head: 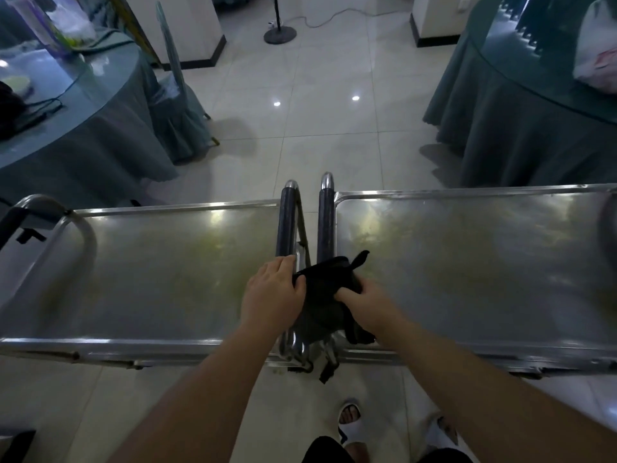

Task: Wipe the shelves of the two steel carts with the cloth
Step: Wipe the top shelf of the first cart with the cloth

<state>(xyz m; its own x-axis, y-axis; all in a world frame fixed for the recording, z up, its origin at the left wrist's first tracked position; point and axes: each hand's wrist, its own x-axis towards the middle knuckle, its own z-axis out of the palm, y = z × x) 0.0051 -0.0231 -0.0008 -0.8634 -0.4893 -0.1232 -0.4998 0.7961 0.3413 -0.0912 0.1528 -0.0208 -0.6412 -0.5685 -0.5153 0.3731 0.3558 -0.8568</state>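
Two steel carts stand side by side in front of me, the left cart [150, 279] and the right cart [467, 269], their dull top shelves streaked with yellowish smears. Their dark padded handles [307, 222] meet in the middle. A black cloth [325, 282] is bunched over the gap between the handles. My left hand [270, 295] grips its left edge with curled fingers. My right hand [367, 309] pinches the cloth's right side, and part of the cloth hangs down below that hand.
Round tables with grey-green skirts stand at the far left [83, 135] and far right [534, 128]. A covered chair [177, 101] stands by the left table. A stand base [279, 35] with a cable sits on the tiled floor beyond the carts.
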